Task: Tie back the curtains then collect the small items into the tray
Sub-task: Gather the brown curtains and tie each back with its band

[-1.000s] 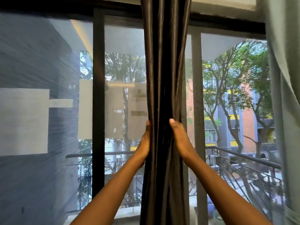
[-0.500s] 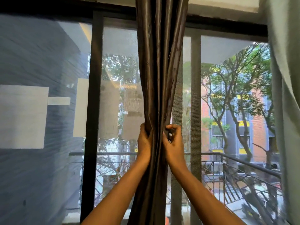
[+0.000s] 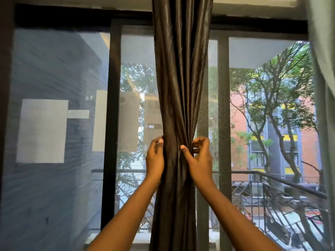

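Right, the dark curtain [image 3: 179, 87] hangs dead centre in your view, gathered into one thick bunch of shiny folds in front of the window frame [image 3: 112, 109]. It is pulled in narrowest at the level of your hands and spreads wider above and below that waist.

Your left hand [image 3: 155, 158] is on the left edge of the bunch, fingers [image 3: 157, 142] curled round the fabric with the thumb tip pressed onto the front of the folds. Your right hand [image 3: 200, 160] is on the right edge, thumb [image 3: 184, 151] laid flat against the cloth and the other fingers hooked in from the right side, pinching the folds between them. Both forearms rise from the bottom of the view, one on each side of the curtain.

Further out, a pale green curtain [image 3: 322, 69] runs down the far right edge of the view. Left of the bunch, the glass [image 3: 54, 87] carries hazy reflections of pale rectangles. Right of it, through the pane, you have leafy trees [image 3: 275, 91], a brick building with yellow bands [image 3: 293, 138] and a dark balcony railing [image 3: 272, 180] sloping down to the right. No tray and no small items show from here.
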